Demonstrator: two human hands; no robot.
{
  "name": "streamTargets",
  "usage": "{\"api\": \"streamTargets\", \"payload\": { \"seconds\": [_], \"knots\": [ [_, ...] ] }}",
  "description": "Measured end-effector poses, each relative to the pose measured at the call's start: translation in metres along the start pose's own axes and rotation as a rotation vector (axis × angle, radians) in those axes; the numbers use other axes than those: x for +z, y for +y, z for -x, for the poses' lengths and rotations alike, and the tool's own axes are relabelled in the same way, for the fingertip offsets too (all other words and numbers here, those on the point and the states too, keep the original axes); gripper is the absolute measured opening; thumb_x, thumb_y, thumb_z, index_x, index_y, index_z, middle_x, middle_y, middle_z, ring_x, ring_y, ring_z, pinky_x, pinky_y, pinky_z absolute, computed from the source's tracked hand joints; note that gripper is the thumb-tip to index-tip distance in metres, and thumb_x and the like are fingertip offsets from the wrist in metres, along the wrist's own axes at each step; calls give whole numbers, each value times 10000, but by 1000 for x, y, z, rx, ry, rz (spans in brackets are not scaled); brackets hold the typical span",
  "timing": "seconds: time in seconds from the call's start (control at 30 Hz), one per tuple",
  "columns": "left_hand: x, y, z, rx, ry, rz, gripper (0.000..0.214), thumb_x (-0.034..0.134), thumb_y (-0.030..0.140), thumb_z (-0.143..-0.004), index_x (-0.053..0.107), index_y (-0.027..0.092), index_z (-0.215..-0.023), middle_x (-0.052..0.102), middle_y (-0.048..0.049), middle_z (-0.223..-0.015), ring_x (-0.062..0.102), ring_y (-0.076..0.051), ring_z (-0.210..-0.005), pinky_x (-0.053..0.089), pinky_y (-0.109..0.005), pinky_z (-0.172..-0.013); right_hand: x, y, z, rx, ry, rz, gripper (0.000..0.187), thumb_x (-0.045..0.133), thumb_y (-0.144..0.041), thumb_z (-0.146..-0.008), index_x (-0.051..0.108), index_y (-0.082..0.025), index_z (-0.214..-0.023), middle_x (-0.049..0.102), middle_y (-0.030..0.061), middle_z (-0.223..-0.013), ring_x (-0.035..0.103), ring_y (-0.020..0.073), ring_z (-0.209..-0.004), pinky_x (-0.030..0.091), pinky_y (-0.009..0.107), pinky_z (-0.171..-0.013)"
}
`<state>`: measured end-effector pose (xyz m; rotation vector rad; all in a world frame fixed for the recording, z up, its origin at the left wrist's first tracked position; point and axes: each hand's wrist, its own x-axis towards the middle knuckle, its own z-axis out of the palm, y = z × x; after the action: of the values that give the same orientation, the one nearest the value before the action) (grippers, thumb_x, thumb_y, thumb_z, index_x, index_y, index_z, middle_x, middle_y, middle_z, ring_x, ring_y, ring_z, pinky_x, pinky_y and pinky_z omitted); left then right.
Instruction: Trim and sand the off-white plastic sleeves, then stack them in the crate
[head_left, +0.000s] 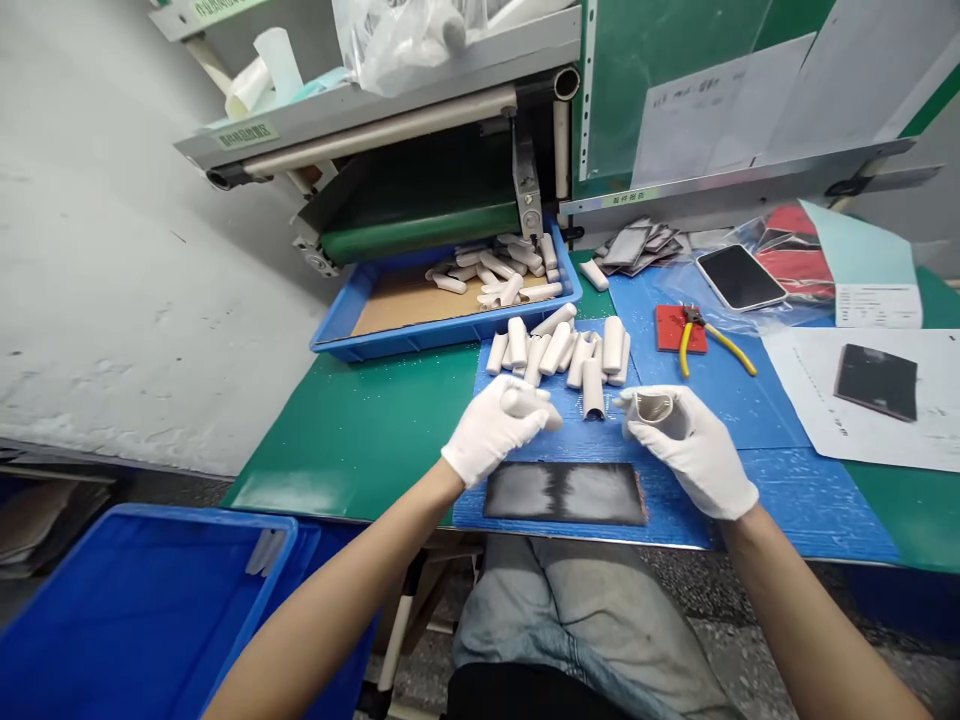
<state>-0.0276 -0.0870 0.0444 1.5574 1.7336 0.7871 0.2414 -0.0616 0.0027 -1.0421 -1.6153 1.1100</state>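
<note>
Both my hands wear white gloves. My left hand (496,425) is closed around a white tube-shaped piece (534,404) that sticks out to the right. My right hand (694,450) grips another white curled sleeve (654,408), its open end facing me. Just beyond the hands lies a pile of several white tubes (559,350) on the blue mat (750,420). A dark flat rectangular plate (566,492) lies on the mat right in front of me, below both hands.
A blue tray (360,300) holding more white tubes sits at the back under a conveyor roller (420,232). Yellow-handled pliers (709,335), a phone (740,276), a dark panel on white paper (876,380) lie to the right. A blue bin (150,610) stands lower left.
</note>
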Motion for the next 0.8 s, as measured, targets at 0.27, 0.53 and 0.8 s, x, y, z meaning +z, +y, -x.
{"api": "streamTargets", "payload": {
  "seconds": [0.27,0.53,0.8],
  "knots": [
    [-13,-43,48,177,-81,-894,376,470,578,-1090,693,301,-1213,773,-51,-1065,748,-260,-1013,520,-341,-805,22,14,23,-25,-263,501,362,476,-454,-1059,570,-206,-1305,759,147,-1234,750,340,-1113,571,465,-923],
    [-15,-47,47,218,-180,-1129,651,390,698,-1066,542,230,-1493,764,-125,-1091,748,-308,-960,395,-334,-639,30,-3,18,-12,-360,902,338,435,-500,-1115,630,-266,-1261,800,62,-1139,781,283,-926,499,341,-727],
    [-39,-43,75,355,-379,-1170,512,295,604,-1109,686,294,-1222,727,-111,-1004,715,-261,-875,343,-337,-613,-1,-14,42,-154,-505,1251,426,425,-598,-1103,633,-341,-1372,789,57,-1014,738,245,-699,357,304,-544]
  ]
}}
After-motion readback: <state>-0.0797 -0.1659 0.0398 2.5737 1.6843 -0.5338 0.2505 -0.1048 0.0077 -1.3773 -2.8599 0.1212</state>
